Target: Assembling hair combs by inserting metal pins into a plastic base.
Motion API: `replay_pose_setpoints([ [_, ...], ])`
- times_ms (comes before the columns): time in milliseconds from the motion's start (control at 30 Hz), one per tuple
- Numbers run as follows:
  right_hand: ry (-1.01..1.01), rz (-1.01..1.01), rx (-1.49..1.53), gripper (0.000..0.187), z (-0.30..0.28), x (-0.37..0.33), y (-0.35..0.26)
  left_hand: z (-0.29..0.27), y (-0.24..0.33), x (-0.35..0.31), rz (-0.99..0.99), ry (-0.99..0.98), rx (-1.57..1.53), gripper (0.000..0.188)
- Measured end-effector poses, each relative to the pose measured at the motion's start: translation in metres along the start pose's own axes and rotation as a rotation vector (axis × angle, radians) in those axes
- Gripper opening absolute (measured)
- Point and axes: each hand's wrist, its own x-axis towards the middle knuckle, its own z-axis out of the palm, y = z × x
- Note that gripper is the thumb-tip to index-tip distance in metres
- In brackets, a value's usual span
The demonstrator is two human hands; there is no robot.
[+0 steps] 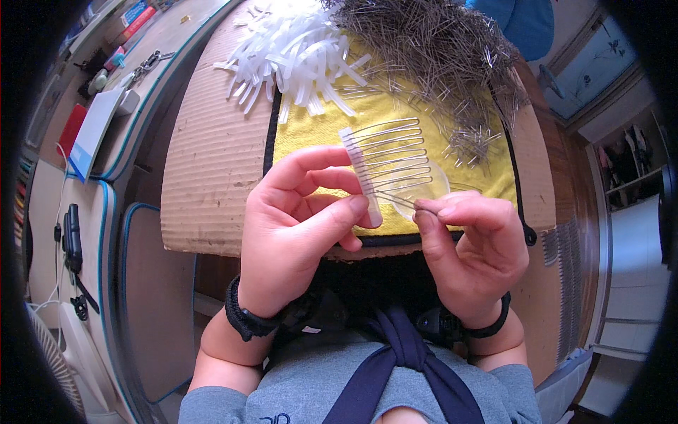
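Note:
My left hand is closed on a white plastic strip, fingers behind it and thumb in front near its lower end. Several U-shaped metal pins stick out of the strip to the right in a row, like the teeth of a comb. Between thumb and forefinger, my right hand pinches the bent end of another metal pin. Its two legs point left and reach the strip's lower part beside my left thumb. Whether their tips have entered the strip cannot be made out.
A pile of white plastic strips and a large heap of metal pins lie at the back on a yellow cloth and corrugated cardboard. A clear round disc rests under my work. Desks stand left, a fan lower left.

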Motion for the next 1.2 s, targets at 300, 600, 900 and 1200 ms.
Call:
replay_pose_setpoints([
  [300, 0.010, 0.017, 0.001, 0.018, 0.000, -0.001, 0.000, 0.000, -0.001, 0.000, 0.004, 0.030, 0.012, 0.040],
  [600, 0.021, 0.058, 0.006, 0.017, 0.000, -0.003, -0.002, 0.000, -0.001, 0.000, 0.016, 0.016, 0.019, 0.040],
  [900, -0.092, 0.050, -0.016, 0.013, -0.009, 0.004, 0.002, 0.001, -0.001, -0.001, 0.017, 0.015, 0.022, 0.038],
  [1200, -0.100, 0.141, -0.014, 0.017, -0.009, 0.004, -0.004, -0.003, -0.006, -0.003, 0.067, -0.024, 0.029, 0.034],
])
